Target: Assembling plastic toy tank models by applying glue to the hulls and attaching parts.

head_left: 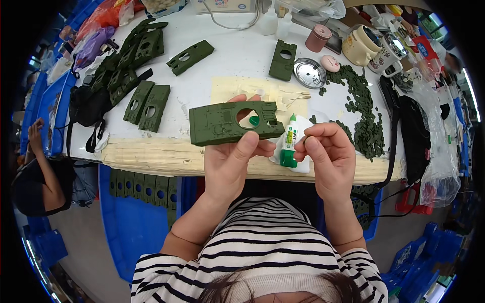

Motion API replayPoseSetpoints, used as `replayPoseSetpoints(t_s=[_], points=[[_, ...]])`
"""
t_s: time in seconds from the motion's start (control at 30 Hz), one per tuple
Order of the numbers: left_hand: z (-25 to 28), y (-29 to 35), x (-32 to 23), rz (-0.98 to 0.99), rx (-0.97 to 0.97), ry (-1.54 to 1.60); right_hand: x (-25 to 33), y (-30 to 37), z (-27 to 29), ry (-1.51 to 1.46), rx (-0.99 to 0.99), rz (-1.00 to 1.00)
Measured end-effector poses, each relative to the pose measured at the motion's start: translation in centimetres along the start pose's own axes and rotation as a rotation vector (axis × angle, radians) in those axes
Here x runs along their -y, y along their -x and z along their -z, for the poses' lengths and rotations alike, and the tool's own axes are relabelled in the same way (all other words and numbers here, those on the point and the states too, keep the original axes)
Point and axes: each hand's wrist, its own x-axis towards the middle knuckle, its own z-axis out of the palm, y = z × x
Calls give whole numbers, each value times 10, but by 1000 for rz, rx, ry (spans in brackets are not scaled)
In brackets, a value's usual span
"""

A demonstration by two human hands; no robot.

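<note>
My left hand point(230, 169) grips a dark green plastic toy tank hull point(214, 121), its thumb on the near side below the round opening. Through that opening show skin and a bright green rounded piece, perhaps a cap; how it is held is hidden. In my right hand point(331, 159) the fingertips pinch a small dark green piece point(306, 140), mostly covered by the fingers. Between the hands lies a white glue bottle point(292, 136) with green ends, on a white tissue point(303, 125).
More hulls lie at the left point(154, 108), and one point(283, 60) lies at the back. Loose small green pieces point(369, 121) spread at the right, near a metal lid point(309, 73) and mugs point(361, 45). A blue bin point(129, 217) holding hulls sits below the padded table edge point(151, 156).
</note>
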Motion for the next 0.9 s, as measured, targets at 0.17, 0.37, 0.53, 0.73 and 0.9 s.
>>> replayPoseSetpoints(t_s=[0.17,0.37,0.53,0.73,0.9], points=[[7,-2,-1,45,143,-3,14,-5,8,181,73,27],[8,0,-3,98,276,-4,27,-9,6,377,108,23],[7,3,-6,117,272,-22,32,-9,4,376,118,4],[13,2,-6,111,324,-3,30,-10,1,627,134,225],[10,2,-7,108,315,1,23,-9,-3,713,154,271]])
